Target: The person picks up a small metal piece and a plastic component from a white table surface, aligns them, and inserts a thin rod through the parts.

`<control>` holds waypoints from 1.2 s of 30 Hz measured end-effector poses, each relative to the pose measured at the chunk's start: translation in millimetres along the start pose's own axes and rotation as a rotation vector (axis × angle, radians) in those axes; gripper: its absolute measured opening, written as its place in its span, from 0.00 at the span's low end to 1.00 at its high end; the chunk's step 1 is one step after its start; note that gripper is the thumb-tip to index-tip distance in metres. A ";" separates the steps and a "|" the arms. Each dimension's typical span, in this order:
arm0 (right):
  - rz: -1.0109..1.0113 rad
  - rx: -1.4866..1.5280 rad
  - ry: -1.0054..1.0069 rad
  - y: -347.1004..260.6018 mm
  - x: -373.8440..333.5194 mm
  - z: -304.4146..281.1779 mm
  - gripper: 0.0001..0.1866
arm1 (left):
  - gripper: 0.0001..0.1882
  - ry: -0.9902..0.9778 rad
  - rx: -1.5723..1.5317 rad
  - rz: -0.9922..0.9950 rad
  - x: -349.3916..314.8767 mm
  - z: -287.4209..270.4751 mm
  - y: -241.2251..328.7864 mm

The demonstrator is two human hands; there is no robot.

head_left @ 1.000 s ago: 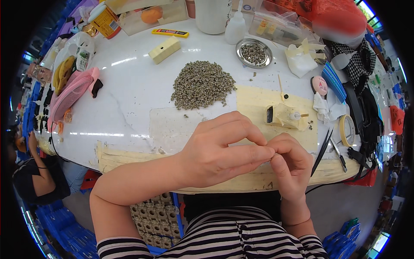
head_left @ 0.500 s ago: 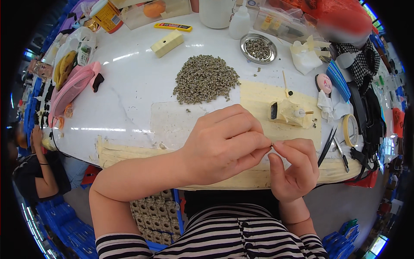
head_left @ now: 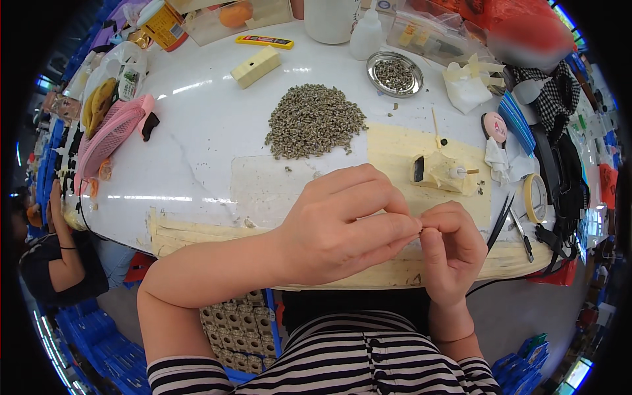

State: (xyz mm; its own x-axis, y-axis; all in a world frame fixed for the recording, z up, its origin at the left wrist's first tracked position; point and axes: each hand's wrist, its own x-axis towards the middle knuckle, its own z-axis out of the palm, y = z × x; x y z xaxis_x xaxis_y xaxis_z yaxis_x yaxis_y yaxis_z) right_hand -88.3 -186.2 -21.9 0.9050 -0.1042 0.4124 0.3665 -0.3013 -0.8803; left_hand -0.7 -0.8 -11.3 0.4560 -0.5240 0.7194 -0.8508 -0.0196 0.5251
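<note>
Fingertips of both hands met over the table's near edge, and whatever we pinched there was too small to make out. Our left hand [head_left: 342,227] was curled closed, thumb and forefinger pressed together at its right side. Our right hand [head_left: 451,253] was closed too, its fingertips touching the left's. Behind them sat the pile [head_left: 315,120] of grey bits on the white table [head_left: 197,138], apart from our hands. Further right stood a metal dish [head_left: 394,74] of the same bits, then a yellow block [head_left: 440,172] and tweezers [head_left: 499,220].
</note>
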 end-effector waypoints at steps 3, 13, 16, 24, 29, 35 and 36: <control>-0.103 -0.112 0.044 0.2 0.5 1.7 0.06 | 0.15 0.001 0.015 -0.011 -1.7 2.3 -1.1; -0.101 -0.186 0.016 -2.9 1.4 1.2 0.07 | 0.15 0.002 0.013 -0.018 -0.3 0.9 0.6; 0.009 -0.069 -0.033 -2.3 0.7 0.1 0.05 | 0.15 -0.009 0.003 0.008 0.5 0.5 0.1; -0.155 -0.149 0.054 -1.1 -0.8 2.4 0.09 | 0.15 -0.007 0.033 -0.022 -2.2 3.2 -0.2; -0.210 -0.235 0.065 -3.4 -0.6 1.7 0.11 | 0.15 0.015 0.041 -0.055 -0.5 1.5 0.8; -0.073 -0.134 -0.013 -1.0 1.7 1.0 0.07 | 0.16 -0.025 -0.021 0.015 0.3 -0.9 0.6; -0.037 -0.101 -0.025 -1.2 1.1 0.1 0.06 | 0.16 -0.027 -0.016 0.013 0.4 -1.2 1.3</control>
State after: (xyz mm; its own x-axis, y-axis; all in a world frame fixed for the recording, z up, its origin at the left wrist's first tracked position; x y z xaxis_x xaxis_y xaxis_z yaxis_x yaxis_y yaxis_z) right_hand -87.8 -185.9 -20.4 0.8970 -0.0675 0.4368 0.3771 -0.3986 -0.8360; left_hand -1.4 0.0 -9.7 0.4376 -0.5466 0.7140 -0.8524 0.0008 0.5230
